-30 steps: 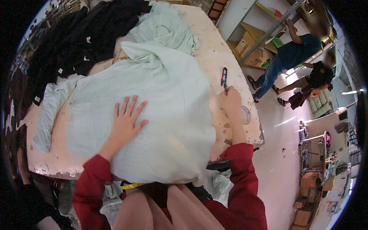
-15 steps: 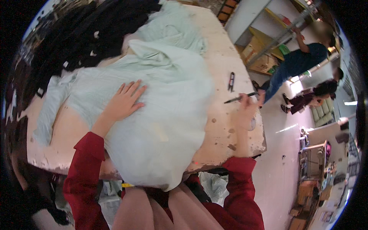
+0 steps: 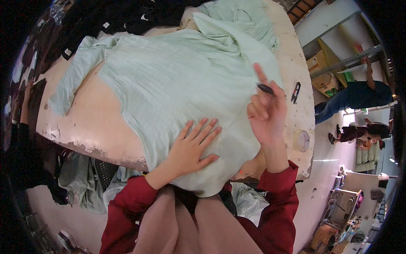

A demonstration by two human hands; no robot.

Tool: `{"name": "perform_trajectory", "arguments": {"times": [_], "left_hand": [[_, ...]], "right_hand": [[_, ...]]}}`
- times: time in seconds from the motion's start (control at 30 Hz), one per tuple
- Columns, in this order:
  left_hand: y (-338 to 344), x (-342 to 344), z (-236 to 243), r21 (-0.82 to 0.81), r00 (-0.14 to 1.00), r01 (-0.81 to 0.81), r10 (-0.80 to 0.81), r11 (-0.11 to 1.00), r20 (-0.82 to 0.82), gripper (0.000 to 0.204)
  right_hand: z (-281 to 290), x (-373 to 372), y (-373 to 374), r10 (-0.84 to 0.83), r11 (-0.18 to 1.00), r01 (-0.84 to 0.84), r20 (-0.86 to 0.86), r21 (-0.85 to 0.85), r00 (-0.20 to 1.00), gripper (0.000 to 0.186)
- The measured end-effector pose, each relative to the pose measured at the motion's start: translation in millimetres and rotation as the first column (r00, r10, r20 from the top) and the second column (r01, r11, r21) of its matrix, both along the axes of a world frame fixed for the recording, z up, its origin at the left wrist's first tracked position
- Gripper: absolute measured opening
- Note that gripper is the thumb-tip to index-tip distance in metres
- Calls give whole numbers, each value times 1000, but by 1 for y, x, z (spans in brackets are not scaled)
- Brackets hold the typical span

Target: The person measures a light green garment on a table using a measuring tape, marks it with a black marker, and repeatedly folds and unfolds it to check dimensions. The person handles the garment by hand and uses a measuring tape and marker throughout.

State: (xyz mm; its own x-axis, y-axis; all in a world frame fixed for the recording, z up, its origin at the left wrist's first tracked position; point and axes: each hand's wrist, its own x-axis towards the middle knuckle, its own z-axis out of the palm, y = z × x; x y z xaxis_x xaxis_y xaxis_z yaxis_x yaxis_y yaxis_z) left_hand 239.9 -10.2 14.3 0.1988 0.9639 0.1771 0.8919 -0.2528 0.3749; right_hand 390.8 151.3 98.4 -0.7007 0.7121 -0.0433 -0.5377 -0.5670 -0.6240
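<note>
A pale mint-green garment point(image 3: 169, 80) lies spread over the table, its sleeve point(image 3: 82, 67) stretched toward the left and its lower edge hanging over the table's near edge. Flat on the cloth rests my left hand point(image 3: 190, 150), fingers spread. My right hand point(image 3: 268, 108) is raised above the garment's right side with a black pen point(image 3: 265, 88) held in it, the index finger pointing up and away. Most of the pen is hidden by the fingers. Black thread snips point(image 3: 295, 93) lie on the table to the right of that hand.
The wooden table point(image 3: 97, 131) has chipped edges. A roll of tape point(image 3: 301, 140) sits near its right edge. Dark clothes point(image 3: 122, 19) are heaped at the far left. Two people point(image 3: 363, 93) stand beyond the table on the right, near metal shelving point(image 3: 338, 55) with cardboard boxes.
My right hand has moved from the bare table at right to above the garment, carrying the pen. The left hand has shifted nearer to me on the cloth. The view has turned leftward.
</note>
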Motion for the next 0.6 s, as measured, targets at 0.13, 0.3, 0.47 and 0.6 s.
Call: {"name": "perform_trajectory", "arguments": {"times": [0.13, 0.3, 0.47, 0.6], "left_hand": [[-10, -40, 0, -32, 987, 149, -150, 988, -53, 66], [-31, -42, -1, -72, 981, 107, -117, 992, -156, 60], [-41, -38, 2, -62, 996, 57, -61, 996, -67, 54], [-42, -45, 1, -81, 997, 71, -70, 994, 12, 52]], "right_hand": [[7, -39, -17, -4, 1000, 9, 360, -12, 933, 26], [-36, -51, -26, 223, 894, -357, 423, 270, 878, 16], [-85, -52, -36, 210, 827, -448, 551, 341, 808, 15], [-92, -45, -37, 130, 788, -484, 665, 381, 735, 21]]}}
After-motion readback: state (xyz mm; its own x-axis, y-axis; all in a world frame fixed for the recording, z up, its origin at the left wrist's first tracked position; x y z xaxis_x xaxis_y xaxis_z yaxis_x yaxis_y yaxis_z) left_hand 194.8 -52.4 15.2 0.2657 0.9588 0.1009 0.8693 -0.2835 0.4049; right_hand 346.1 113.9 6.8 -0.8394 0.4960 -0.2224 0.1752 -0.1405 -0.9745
